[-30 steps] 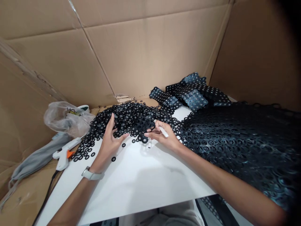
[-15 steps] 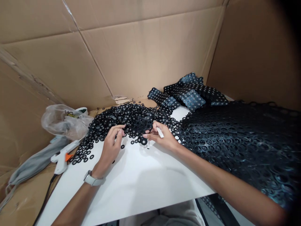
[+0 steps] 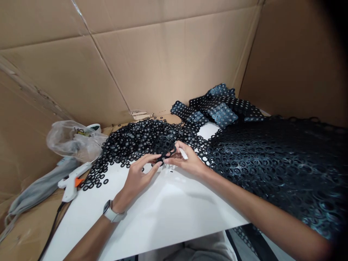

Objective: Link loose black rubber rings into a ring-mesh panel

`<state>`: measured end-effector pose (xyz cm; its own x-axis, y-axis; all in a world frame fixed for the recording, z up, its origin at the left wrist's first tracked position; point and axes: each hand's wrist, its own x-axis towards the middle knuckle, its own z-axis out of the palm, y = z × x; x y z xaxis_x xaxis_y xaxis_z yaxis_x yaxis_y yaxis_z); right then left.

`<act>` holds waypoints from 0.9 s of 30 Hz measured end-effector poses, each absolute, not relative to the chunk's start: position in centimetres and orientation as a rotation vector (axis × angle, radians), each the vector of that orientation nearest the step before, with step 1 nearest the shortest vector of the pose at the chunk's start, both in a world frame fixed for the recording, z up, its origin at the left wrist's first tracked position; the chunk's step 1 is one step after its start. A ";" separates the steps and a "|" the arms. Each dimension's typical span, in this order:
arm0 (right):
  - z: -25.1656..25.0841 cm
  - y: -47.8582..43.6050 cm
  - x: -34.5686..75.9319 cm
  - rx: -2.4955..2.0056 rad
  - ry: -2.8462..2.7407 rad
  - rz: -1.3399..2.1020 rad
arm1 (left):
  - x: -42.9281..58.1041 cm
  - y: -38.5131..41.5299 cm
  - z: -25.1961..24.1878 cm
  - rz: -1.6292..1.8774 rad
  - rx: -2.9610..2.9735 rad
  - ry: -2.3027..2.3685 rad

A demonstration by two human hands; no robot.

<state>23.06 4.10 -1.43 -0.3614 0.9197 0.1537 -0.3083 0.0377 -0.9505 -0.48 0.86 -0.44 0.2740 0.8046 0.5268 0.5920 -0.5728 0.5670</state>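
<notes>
White tabletop [image 3: 141, 224], black, lacy ring cluster [image 3: 164, 144], left grip [image 3: 139, 176] and right grip [image 3: 191, 163] pinching it

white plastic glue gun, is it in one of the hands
No, the white plastic glue gun lies beside the black rings, apart from the left hand and right hand.

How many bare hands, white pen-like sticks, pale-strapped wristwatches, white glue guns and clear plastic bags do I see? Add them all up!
Bare hands: 2, left hand and right hand
White pen-like stick: 1
Pale-strapped wristwatch: 1
White glue gun with orange trigger: 1
Clear plastic bag: 1
Total: 6
</notes>
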 end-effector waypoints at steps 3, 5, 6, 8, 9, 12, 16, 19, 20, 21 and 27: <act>-1.4 4.1 23.2 -0.728 -1.357 1.469 | -0.4 0.8 -0.7 1.168 2.200 1.317; -1.3 4.0 23.2 -0.721 -1.359 1.469 | -0.4 0.7 -0.6 1.170 2.177 1.314; -1.2 4.0 23.1 -0.710 -1.357 1.472 | -0.4 0.7 -0.5 1.173 2.178 1.315; -1.1 4.0 23.1 -0.684 -1.356 1.483 | -0.4 0.7 -0.3 1.171 2.192 1.324; -1.1 4.0 23.1 -0.674 -1.354 1.491 | -0.5 0.7 -0.3 1.164 2.201 1.330; -1.2 4.0 23.1 -0.667 -1.347 1.520 | -0.5 0.6 0.0 1.139 2.222 1.347; -1.3 4.1 23.2 -0.666 -1.353 1.540 | -0.4 0.5 0.2 1.120 2.245 1.342; -1.2 4.0 23.3 -0.675 -1.375 1.531 | -0.4 0.5 0.4 1.135 2.290 1.329; -1.2 4.0 23.3 -0.673 -1.385 1.518 | -0.4 0.5 0.4 1.141 2.308 1.312; -1.2 4.0 23.3 -0.669 -1.398 1.504 | -0.3 0.5 0.4 1.145 2.326 1.286; -1.8 3.8 23.1 -0.682 -1.459 1.404 | -0.2 0.6 0.0 1.114 2.339 1.196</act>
